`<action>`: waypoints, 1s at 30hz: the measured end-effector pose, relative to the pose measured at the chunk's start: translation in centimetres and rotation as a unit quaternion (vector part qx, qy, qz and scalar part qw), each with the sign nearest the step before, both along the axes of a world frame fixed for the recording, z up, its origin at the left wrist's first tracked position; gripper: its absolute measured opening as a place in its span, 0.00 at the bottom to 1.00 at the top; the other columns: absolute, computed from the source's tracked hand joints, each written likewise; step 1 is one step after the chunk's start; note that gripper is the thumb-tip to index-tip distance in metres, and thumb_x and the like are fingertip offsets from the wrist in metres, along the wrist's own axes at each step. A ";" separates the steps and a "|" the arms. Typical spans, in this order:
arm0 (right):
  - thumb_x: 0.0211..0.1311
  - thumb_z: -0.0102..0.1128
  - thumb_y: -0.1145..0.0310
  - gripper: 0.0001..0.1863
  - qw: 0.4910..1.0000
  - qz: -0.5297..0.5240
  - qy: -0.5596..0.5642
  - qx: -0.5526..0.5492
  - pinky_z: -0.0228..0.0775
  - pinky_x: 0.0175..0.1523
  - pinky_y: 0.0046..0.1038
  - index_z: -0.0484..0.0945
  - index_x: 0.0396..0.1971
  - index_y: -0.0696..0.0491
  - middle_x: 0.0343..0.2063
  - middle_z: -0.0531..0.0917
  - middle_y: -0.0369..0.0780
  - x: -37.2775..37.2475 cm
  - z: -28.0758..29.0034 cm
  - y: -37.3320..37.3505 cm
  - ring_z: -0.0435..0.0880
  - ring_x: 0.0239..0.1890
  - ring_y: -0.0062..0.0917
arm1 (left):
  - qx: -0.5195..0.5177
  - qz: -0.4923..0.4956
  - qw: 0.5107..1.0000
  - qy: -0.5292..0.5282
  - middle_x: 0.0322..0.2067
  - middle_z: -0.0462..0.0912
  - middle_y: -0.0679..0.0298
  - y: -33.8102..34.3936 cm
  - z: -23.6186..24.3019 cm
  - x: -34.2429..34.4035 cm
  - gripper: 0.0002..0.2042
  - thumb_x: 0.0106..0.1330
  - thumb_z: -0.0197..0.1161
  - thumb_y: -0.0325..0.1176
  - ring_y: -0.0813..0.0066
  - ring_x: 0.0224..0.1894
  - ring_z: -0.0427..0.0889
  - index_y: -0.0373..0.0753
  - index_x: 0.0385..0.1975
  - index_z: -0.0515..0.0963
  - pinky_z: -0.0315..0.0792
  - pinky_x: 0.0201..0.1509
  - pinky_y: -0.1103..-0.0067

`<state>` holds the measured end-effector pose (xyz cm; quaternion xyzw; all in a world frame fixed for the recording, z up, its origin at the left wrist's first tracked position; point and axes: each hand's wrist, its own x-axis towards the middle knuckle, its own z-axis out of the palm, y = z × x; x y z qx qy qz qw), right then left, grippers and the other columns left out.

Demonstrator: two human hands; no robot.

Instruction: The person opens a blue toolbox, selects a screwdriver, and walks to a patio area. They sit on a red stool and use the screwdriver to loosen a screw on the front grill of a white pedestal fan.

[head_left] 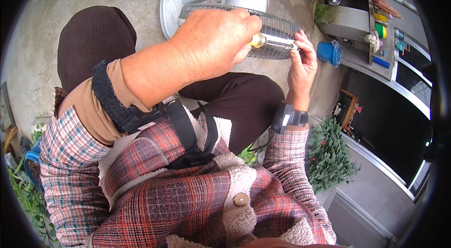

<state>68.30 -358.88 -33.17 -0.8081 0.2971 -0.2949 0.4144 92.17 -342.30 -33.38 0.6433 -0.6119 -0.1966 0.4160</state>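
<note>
Fan guard (277,24) blocks front; room left of base (170,11).

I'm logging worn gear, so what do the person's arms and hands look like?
Left hand and right hand are bare. Left arm: a red, white and teal checked fabric sleeve, a tan fabric underlayer, and a fuzzy black strap carrying a dark device. Right arm: a similar checked fabric sleeve and a black wrist strap holding a boxy dark device, with a thin black cable nearby.
</note>
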 end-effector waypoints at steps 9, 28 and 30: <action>0.56 0.68 0.73 0.10 1.000 -0.004 -0.013 -0.016 0.53 0.70 0.42 0.81 0.39 0.52 0.51 0.80 0.40 -0.2 -0.6 -0.1 0.67 0.66 0.37 | 0.017 -0.043 0.996 0.077 0.32 0.78 0.57 -0.6 -0.6 0.3 0.08 0.59 0.62 0.32 0.54 0.35 0.80 0.38 0.35 0.76 0.74 0.37 0.67; 0.54 0.68 0.78 0.11 0.999 -0.025 -0.047 0.005 0.53 0.70 0.41 0.79 0.36 0.52 0.50 0.80 0.40 0.1 -0.3 0.7 0.69 0.64 0.36 | -0.059 -0.018 0.998 -0.019 0.32 0.78 0.60 -0.2 0.0 1.1 0.11 0.55 0.67 0.32 0.56 0.34 0.79 0.39 0.35 0.75 0.73 0.34 0.66; 0.51 0.68 0.81 0.12 0.998 -0.034 -0.059 0.013 0.52 0.70 0.41 0.77 0.34 0.51 0.49 0.80 0.41 0.3 -0.4 0.9 0.70 0.63 0.35 | -0.058 -0.017 0.998 -0.026 0.31 0.79 0.60 -0.1 0.1 1.1 0.11 0.55 0.67 0.32 0.56 0.34 0.80 0.39 0.35 0.75 0.73 0.34 0.67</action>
